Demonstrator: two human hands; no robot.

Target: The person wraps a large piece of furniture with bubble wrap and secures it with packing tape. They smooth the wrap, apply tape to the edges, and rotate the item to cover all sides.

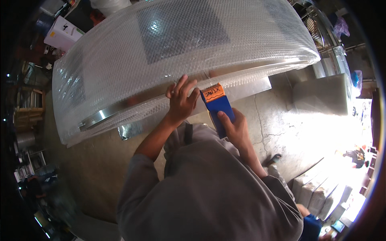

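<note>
A large panel-shaped item in clear bubble wrap [120, 52] lies in front of me, a shiny metal edge [100, 115] showing along its near side. My right hand [237, 128] grips a blue tape dispenser [221, 108] with an orange, handwritten-on end, held close to that near side. Above its end, a clear shiny strip, seemingly tape, runs toward the wrap. Just left of the dispenser is my left hand [181, 100], fingers spread and bent over the wrapped edge. Whether its fingertips touch the wrap I cannot tell.
A large translucent roll [321, 96] stands at the right on the cracked concrete floor [257, 120]. Wrapped blocks [321, 184] sit at the lower right, near another person's blue sleeve [309, 227]. A white-pink box [64, 34] is at the upper left.
</note>
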